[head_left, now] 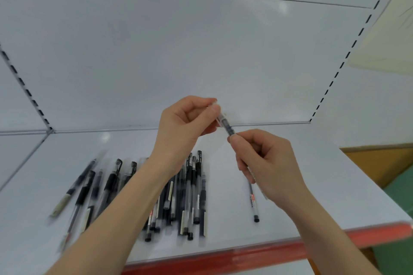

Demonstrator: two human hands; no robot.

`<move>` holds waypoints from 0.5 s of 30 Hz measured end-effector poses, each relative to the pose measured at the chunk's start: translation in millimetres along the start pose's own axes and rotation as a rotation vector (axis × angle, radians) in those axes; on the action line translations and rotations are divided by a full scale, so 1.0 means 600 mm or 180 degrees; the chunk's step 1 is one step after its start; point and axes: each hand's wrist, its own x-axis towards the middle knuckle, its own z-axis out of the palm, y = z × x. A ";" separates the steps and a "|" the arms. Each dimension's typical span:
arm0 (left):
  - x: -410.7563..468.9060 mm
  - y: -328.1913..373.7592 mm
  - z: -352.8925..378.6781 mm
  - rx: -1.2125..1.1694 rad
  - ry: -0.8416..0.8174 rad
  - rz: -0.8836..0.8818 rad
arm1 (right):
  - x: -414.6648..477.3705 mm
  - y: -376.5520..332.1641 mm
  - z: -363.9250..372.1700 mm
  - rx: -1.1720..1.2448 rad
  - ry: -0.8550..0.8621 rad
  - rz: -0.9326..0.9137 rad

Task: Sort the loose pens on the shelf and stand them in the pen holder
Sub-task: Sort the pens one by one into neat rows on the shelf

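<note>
Pinching slim clear-plastic pen (pixel 224 124), left hand (pixel 185 125), right hand (pixel 266 163)

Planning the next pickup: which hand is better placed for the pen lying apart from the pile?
Probably the right hand: the lone pen lies directly beneath it, while the left hand sits above the pile.

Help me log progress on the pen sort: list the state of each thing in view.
held pen: lifted off the shelf, tilted, held between both hands
left hand: pinches the pen's clear upper end
right hand: grips the pen's barrel
pile of pens: lying loose on the shelf
single pen: lying flat, apart from the pile
pen holder: not in view
</note>
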 end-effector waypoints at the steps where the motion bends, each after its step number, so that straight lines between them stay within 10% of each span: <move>1: 0.000 -0.001 0.001 -0.0013 -0.0004 -0.0030 | 0.000 0.002 0.000 0.0002 0.0012 0.0001; 9: 0.010 -0.029 -0.001 0.0133 0.0058 -0.0571 | 0.030 0.028 -0.050 -0.0498 0.0104 0.0344; 15: 0.007 -0.074 -0.012 0.2927 -0.0499 -0.0246 | 0.014 0.081 -0.063 -0.2325 -0.0545 0.0793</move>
